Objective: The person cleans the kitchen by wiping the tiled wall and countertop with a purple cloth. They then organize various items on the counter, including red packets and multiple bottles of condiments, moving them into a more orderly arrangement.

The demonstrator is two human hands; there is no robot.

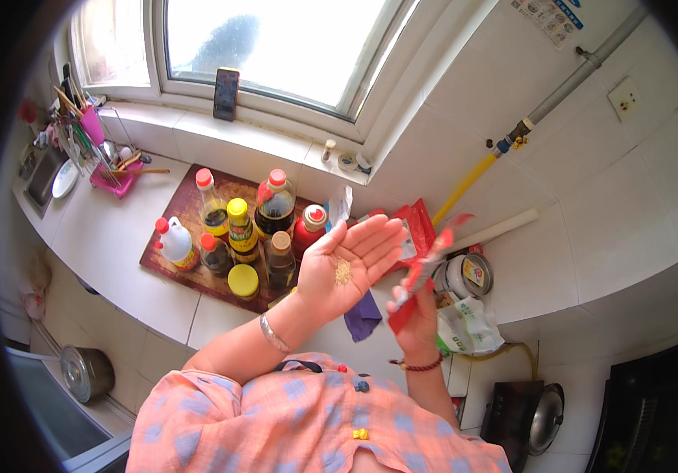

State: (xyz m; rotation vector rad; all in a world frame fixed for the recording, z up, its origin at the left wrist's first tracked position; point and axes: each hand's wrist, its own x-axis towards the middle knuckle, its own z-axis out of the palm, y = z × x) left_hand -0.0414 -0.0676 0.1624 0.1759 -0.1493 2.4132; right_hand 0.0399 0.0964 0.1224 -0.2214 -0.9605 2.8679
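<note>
My left hand (350, 260), turned palm up in front of the bottles, carries a small heap of pale yellow granules (343, 272) in its hollow. To the right, my right hand (417, 319) grips a red packet (421, 269), blurred and held upright at a slant beside my left fingertips. What the packet contains is hidden. Below my left palm lies a folded purple packet (363, 316) on the white counter. Behind my fingers, a larger red plastic bag (418, 222) rests against the wall. A white and green plastic bag (472, 325) sits just right of my right hand.
Several sauce bottles (243, 230) and a yellow-lidded jar (243, 281) crowd a wooden cutting board (164, 236). Cans (475, 275) stand near the yellow gas hose (463, 186). A phone (226, 93) leans on the window. Left are a pink utensil tray (117, 180) and sink (46, 177).
</note>
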